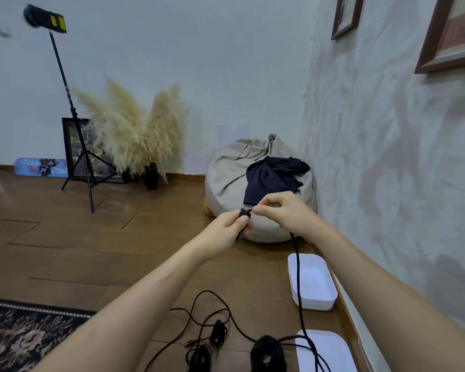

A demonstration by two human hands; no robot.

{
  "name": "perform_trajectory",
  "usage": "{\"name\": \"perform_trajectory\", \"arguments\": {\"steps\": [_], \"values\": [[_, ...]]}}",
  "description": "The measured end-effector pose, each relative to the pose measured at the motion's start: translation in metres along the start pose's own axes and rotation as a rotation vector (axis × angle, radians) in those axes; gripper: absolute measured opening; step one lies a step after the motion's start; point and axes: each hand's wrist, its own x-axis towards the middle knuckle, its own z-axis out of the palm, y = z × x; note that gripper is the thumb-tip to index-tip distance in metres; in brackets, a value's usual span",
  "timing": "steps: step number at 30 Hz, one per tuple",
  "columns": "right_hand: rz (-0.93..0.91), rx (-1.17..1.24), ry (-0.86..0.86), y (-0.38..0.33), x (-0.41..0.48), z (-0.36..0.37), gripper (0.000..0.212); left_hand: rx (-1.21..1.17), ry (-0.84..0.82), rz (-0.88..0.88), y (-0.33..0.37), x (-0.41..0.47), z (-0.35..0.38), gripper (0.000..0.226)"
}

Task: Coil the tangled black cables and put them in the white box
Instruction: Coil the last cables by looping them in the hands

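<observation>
Both hands are raised in front of me. My left hand pinches a small bundle of folded black cable. My right hand grips the same cable just to the right, and its long free length hangs down past the open white box to the floor. Loose tangled black cables and a coiled black bundle lie on the floor below. The box holds nothing that I can see.
A white lid lies flat at the bottom right, by the wall. A beige beanbag with dark cloth sits behind my hands. A light stand, pampas grass and a patterned rug are on the left.
</observation>
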Motion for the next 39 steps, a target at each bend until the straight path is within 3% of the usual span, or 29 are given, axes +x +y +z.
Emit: {"name": "perform_trajectory", "arguments": {"steps": [3, 6, 10, 13, 18, 29, 32, 35, 39], "values": [[0.074, 0.076, -0.136, 0.001, -0.007, -0.008, 0.021, 0.056, 0.170, -0.042, -0.012, 0.006, -0.009, 0.029], [0.004, -0.021, -0.098, 0.001, -0.004, -0.009, 0.022, 0.066, 0.237, -0.069, -0.017, 0.009, -0.020, 0.029], [-0.115, -0.018, 0.181, -0.002, 0.010, -0.012, 0.014, 0.012, 0.120, -0.057, -0.010, 0.008, -0.018, 0.031], [-0.108, -0.051, 0.288, 0.001, 0.013, -0.016, 0.013, -0.085, -0.010, -0.020, 0.005, 0.003, -0.013, 0.032], [-0.022, -0.033, 0.278, 0.018, 0.007, -0.005, 0.012, -0.190, -0.128, -0.005, 0.015, -0.005, -0.007, 0.031], [0.092, 0.350, 0.134, 0.004, -0.010, 0.025, 0.021, -0.438, -0.191, 0.016, 0.025, -0.004, -0.014, 0.024], [0.148, 0.433, 0.033, -0.007, -0.015, 0.051, 0.022, -0.602, -0.070, 0.005, 0.026, 0.003, -0.015, 0.020], [0.141, 0.182, -0.103, -0.005, -0.013, 0.076, 0.029, -0.755, 0.144, -0.031, 0.020, 0.008, -0.015, 0.018], [0.177, 0.126, -0.231, -0.012, -0.012, 0.086, 0.028, -0.691, 0.281, -0.066, 0.011, 0.012, -0.014, 0.020]]}}
